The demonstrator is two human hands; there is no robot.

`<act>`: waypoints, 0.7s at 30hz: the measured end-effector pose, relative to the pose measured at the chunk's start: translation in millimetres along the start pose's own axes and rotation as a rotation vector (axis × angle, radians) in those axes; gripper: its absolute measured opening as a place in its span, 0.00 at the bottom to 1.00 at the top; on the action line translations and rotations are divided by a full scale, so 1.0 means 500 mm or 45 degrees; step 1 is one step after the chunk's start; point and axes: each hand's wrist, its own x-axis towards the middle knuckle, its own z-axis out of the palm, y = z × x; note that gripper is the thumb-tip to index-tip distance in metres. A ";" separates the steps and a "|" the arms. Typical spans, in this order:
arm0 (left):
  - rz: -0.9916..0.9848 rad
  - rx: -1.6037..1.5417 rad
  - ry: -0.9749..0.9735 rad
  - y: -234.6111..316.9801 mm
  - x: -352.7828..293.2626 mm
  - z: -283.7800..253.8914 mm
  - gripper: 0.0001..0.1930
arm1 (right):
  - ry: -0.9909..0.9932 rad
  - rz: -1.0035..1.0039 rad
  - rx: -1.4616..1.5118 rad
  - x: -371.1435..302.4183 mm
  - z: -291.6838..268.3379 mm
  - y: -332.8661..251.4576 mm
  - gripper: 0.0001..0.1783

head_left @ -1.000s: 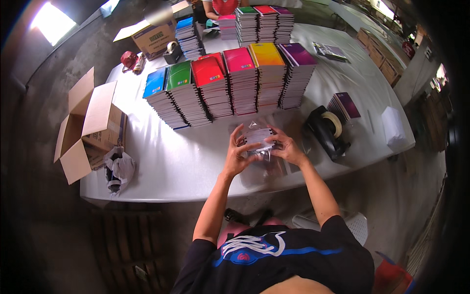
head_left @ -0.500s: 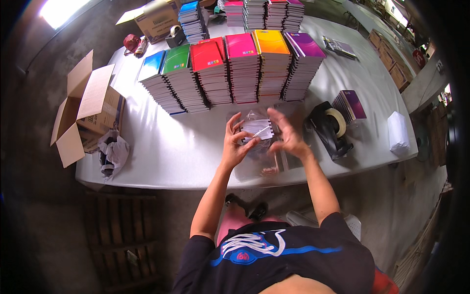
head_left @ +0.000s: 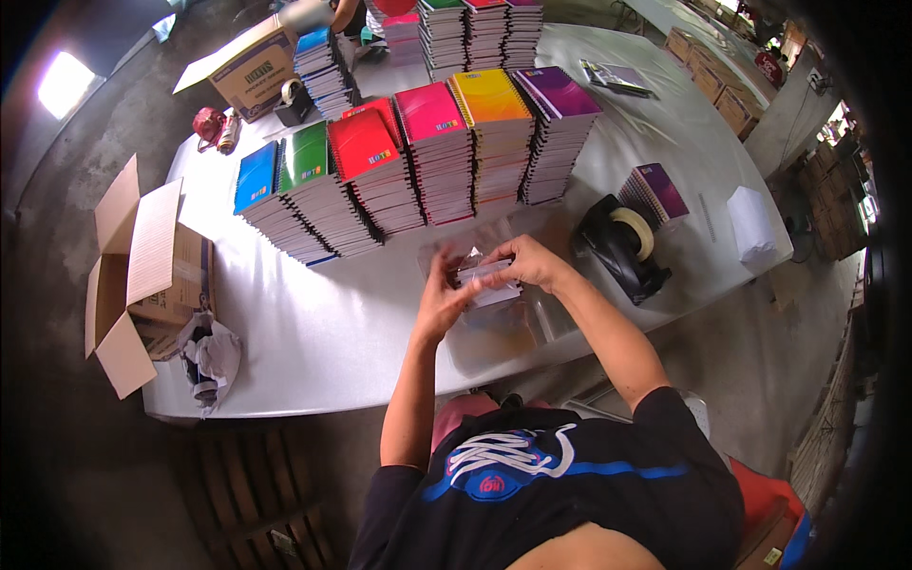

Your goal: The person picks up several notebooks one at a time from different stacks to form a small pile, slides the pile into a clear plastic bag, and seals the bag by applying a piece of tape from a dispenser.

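Notebooks in clear plastic [head_left: 498, 295] are lying near the front edge of the white table [head_left: 313, 351], with their pale page edges and dark rings showing between the two hands. Left hand [head_left: 441, 304] is curving around the bundle's left end, its thumb pointing inward; its fingers are blurring, so I cannot tell how firmly it is holding. Right hand [head_left: 534, 265] is bending over the bundle from the right, with a narrow gap between thumb and fingers; I cannot tell whether it is pinching plastic or pages. More clear plastic [head_left: 489, 344] is lying flat just in front of the bundle.

To the right, a black tape dispenser [head_left: 622, 266] is standing near a small stack of purple notebooks [head_left: 655, 194], and a white packet [head_left: 751, 226] is lying farther right. Behind the hands, tall notebook stacks [head_left: 439, 169] are standing in a row, their covers showing blue, green, red, pink, yellow and purple. At left, an open cardboard box [head_left: 157, 233] is standing beside a plastic bag [head_left: 218, 355].
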 end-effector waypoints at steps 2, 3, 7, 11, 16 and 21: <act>-0.059 -0.071 -0.135 -0.014 0.004 -0.013 0.31 | -0.015 0.102 0.034 0.003 -0.005 -0.012 0.17; -0.177 -0.046 -0.149 -0.001 0.007 -0.018 0.29 | 0.015 -0.032 -0.032 -0.002 0.003 -0.015 0.12; -0.407 0.023 -0.151 0.039 0.019 -0.032 0.12 | 0.220 -0.239 -0.325 -0.013 0.016 -0.007 0.13; -0.164 0.120 -0.139 0.023 0.024 -0.026 0.06 | 0.357 -0.309 -0.264 -0.024 0.032 0.000 0.12; 0.382 0.683 -0.110 0.037 0.034 -0.024 0.06 | 0.481 -0.485 -0.334 -0.027 0.048 -0.008 0.08; 0.400 1.152 -0.145 0.097 -0.010 -0.006 0.32 | 0.560 -0.554 -0.925 -0.049 0.062 -0.018 0.04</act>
